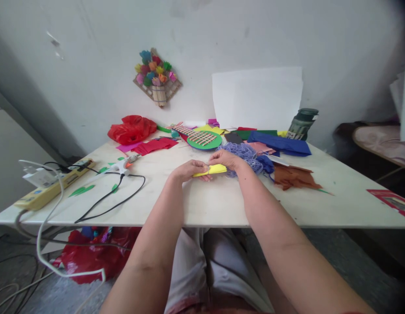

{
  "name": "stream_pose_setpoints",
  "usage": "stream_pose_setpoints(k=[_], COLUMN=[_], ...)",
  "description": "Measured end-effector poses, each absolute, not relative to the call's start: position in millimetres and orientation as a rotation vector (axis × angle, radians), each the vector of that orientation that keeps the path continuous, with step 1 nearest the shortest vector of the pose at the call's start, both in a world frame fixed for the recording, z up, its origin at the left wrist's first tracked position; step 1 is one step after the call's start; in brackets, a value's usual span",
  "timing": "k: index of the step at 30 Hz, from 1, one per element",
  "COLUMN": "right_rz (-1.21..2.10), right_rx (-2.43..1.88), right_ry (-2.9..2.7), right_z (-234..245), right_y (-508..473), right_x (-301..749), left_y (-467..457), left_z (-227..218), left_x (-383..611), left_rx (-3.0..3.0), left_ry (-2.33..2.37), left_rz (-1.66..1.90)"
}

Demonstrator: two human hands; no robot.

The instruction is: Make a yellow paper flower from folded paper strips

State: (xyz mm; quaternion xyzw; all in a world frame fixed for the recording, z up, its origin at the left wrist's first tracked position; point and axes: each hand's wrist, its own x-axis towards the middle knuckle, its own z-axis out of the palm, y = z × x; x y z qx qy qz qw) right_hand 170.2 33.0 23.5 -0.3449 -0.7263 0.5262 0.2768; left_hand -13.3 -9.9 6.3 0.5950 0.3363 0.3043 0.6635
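Note:
A folded strip of yellow paper (218, 168) is held above the white table, near its middle. My left hand (192, 169) grips it from the left, thumb on top and fingers beneath. At the strip's upper edge, my right hand (226, 159) is closed in a pinch; whatever its fingertips hold is too small to make out. Just beyond and right of that hand lies a tangled heap of purple yarn (243, 152). Behind both hands rests a guitar-shaped craft piece (205, 139) with a green round body and crossed pale strips.
To the left lie a glue gun (122, 165) with a looping cord, a yellow power strip (55, 185) and green paper cutouts (82, 190). Red sheets (154, 146), brown crepe paper (295, 176), a blue folded sheet (280, 144) and a dark bottle (302, 124) surround the work area.

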Motion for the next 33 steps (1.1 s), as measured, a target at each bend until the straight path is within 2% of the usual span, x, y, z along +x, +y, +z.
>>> stream_pose_setpoints(k=[4, 15, 25, 33], right_rz=[1.470, 1.264, 1.120, 1.130], right_rx=[-0.915, -0.896, -0.877, -0.813], right_ry=[-1.835, -1.704, -1.687, -1.664], right_z=[21.2, 22.5, 16.3, 9.2], right_y=[35.2, 28.4, 29.5, 33.8], right_x=[168.8, 153.2, 139.2, 133.4], left_y=[-11.2, -5.9, -7.0, -3.9], left_z=[7.3, 5.7, 9.1, 4.2], left_x=[-12.6, -9.9, -5.1, -3.5], left_rx=[1.310, 1.130, 1.063, 1.171], left_ry=[0.721, 0.676, 0.797, 0.820], left_rz=[0.797, 1.139, 1.281, 1.352])
